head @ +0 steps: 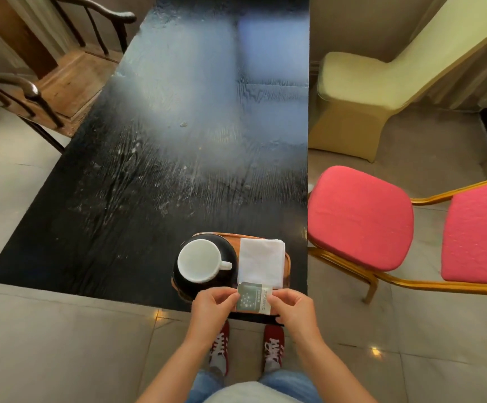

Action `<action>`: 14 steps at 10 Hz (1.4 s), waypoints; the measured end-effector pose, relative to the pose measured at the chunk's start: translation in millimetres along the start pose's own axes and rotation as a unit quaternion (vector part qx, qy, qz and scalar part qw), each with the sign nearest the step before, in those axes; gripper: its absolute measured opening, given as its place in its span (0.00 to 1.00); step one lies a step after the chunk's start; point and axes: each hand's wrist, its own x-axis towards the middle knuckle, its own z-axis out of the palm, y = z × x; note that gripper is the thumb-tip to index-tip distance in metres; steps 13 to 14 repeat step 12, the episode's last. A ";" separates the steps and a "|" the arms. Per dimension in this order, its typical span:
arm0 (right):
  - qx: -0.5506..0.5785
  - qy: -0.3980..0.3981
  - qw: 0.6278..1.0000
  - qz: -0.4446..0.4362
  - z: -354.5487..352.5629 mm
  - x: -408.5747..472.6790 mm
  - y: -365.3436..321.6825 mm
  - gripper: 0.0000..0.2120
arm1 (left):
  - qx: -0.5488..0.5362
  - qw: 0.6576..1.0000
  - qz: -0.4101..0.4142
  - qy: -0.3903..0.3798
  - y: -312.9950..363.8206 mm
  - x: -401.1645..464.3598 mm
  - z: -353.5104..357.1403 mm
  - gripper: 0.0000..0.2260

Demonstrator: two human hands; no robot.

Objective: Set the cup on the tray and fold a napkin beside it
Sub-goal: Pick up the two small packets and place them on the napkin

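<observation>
White cup point(198, 260) sits upright on a black saucer point(230, 251), handle pointing to 3 o'clock, at the left end of a wooden tray point(287, 261). Tray lies at the near right corner of the black table point(149, 170), roughly 5 o'clock on the tabletop. Folded white napkin point(261, 261) lies flat on the tray just beside the saucer, at 3 o'clock from the cup, its layered edges showing at the far right corner. Both hands are at the table's near edge, at 6 o'clock from the napkin, holding a small green-and-white packet point(253, 296) between them. Left hand point(211, 308) has fingers curled, pinching the packet's left edge with thumb and fingertips. Right hand point(293, 308) also curled, pinching the packet's right edge. The packet's far edge overlaps the napkin's near edge in view; cannot tell if they touch. Printing on the packet is too small to read. Red sneakers point(274, 347) and blue jeans show below the hands on pale floor tiles. At 3 o'clock from the table a red-cushioned chair point(358, 219) with gold frame, seat close against the table edge; at 1 o'clock a chair in a cream cover point(352, 94). At 10 o'clock a dark wooden armchair point(70, 80) pulled up to the table's left side. Pale glare covers the far tabletop.
</observation>
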 end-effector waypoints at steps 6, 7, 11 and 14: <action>-0.124 0.135 0.982 0.052 29.5 34.6 43.2 0.02 | 0.048 0.990 -0.054 0.124 -61.2 31.3 50.3 0.06; -0.149 0.143 0.977 0.050 30.1 33.7 40.1 0.03 | 0.062 0.988 -0.044 0.134 -62.5 30.9 52.6 0.06; -0.206 0.168 0.964 0.032 33.7 29.7 37.3 0.03 | 0.057 0.984 -0.013 0.168 -66.6 24.3 58.7 0.09; -0.197 0.168 0.966 0.026 33.1 27.8 37.8 0.03 | 0.058 0.983 -0.019 0.173 -67.7 23.6 57.8 0.09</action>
